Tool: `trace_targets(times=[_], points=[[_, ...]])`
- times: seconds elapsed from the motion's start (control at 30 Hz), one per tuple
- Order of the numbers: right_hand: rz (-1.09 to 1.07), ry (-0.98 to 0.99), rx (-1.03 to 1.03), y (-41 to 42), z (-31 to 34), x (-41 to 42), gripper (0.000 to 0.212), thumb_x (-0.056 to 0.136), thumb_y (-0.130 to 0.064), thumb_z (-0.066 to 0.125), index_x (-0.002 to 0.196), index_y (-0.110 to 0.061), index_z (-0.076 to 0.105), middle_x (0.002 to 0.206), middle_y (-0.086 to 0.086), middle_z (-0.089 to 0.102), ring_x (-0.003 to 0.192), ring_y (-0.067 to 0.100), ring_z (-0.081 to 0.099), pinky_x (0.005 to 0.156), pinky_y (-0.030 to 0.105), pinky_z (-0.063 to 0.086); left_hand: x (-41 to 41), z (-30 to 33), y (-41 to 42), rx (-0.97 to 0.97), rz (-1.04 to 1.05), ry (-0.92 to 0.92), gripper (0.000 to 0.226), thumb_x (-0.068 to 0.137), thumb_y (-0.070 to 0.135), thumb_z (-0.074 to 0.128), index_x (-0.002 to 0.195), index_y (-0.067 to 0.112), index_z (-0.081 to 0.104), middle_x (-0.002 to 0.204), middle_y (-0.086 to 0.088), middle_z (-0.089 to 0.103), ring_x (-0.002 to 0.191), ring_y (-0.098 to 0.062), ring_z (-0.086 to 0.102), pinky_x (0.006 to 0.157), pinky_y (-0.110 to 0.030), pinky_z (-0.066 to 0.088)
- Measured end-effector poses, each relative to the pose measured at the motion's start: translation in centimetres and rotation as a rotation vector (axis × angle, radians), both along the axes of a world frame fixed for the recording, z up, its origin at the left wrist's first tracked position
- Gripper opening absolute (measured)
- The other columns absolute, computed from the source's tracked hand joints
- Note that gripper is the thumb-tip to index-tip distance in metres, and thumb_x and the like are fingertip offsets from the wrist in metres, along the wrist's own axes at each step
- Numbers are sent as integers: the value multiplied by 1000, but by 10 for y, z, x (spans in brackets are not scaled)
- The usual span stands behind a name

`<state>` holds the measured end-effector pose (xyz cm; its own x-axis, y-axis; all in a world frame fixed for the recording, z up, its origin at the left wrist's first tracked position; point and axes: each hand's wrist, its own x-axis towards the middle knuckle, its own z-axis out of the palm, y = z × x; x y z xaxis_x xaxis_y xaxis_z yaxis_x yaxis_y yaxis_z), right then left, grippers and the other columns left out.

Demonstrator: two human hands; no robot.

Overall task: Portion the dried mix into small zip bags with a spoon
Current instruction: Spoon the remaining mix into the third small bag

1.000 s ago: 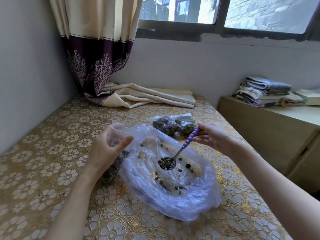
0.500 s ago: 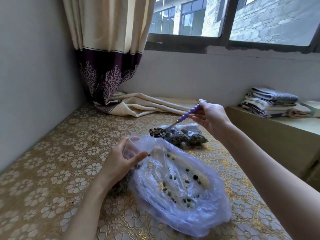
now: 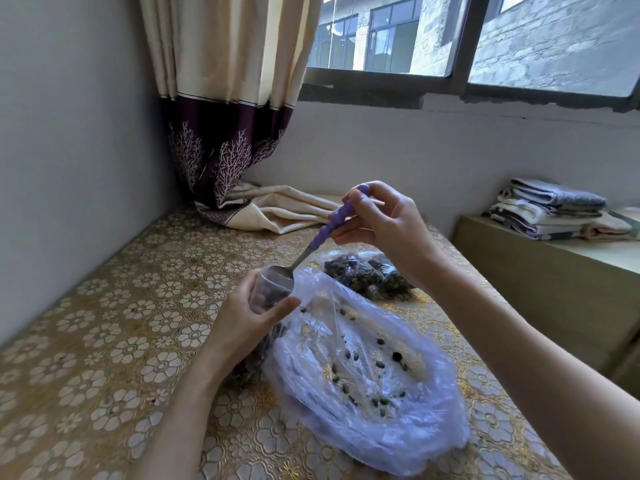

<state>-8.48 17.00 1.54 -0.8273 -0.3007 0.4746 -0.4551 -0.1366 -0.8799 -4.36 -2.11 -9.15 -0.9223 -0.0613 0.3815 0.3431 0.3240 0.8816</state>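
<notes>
Head view, I see right hand point(image 3: 384, 223) fingers pinching spoon point(image 3: 313, 242), bowl tipped down-left into zip bag point(image 3: 270, 289) gripped by left hand point(image 3: 249, 317).

the large plastic bag point(image 3: 367, 375) lies open on the table point(image 3: 114, 341) in front, dried mix point(image 3: 363, 362) scattered inside it. at its left edge the left hand point(image 3: 249, 323) holds a small zip bag point(image 3: 268, 289), with the spoon point(image 3: 311, 244) from the right hand point(image 3: 384, 220) tipped into its mouth. filled bags point(image 3: 367, 275) lie behind. a curtain point(image 3: 228, 98) hangs at the far corner. folded towels point(image 3: 550, 213) sit on a cabinet point(image 3: 554, 271) to the right.
</notes>
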Motion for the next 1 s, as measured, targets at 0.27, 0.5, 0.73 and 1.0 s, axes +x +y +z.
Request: trace_targets(times=[0.27, 0.5, 0.73, 1.0], points=[[-220, 8, -160, 21, -5, 1, 16, 99, -13, 44, 88, -7, 53, 64, 2, 67, 59, 18, 65, 55, 25, 53, -2, -2, -4, -28, 16, -10, 95, 40, 87, 58, 116, 30, 49, 91, 2, 69, 77, 0, 67, 60, -11, 50], [-399, -22, -22, 47, -41, 11, 18, 99, -15, 43, 86, -9, 53, 65, 4, 61, 56, 13, 60, 53, 26, 48, -4, -6, -6, -5, 28, 0, 82, 49, 75, 63, 115, 27, 53, 95, 1, 69, 80, -3, 67, 60, -12, 51], [-295, 1, 82, 45, -69, 30, 21, 98, -11, 44, 80, -8, 54, 61, 4, 61, 56, 25, 57, 47, 28, 45, -4, -2, -6, 1, 37, 15, 91, 42, 83, 62, 113, 28, 53, 92, 4, 69, 78, 1, 66, 59, -10, 49], [-65, 82, 67, 22, -67, 56, 12, 94, -6, 47, 85, -4, 55, 66, 4, 64, 54, 22, 60, 49, 28, 51, -4, -3, -6, 20, 44, 28, 78, 42, 83, 62, 103, 36, 51, 88, 3, 69, 70, -3, 67, 57, -13, 50]])
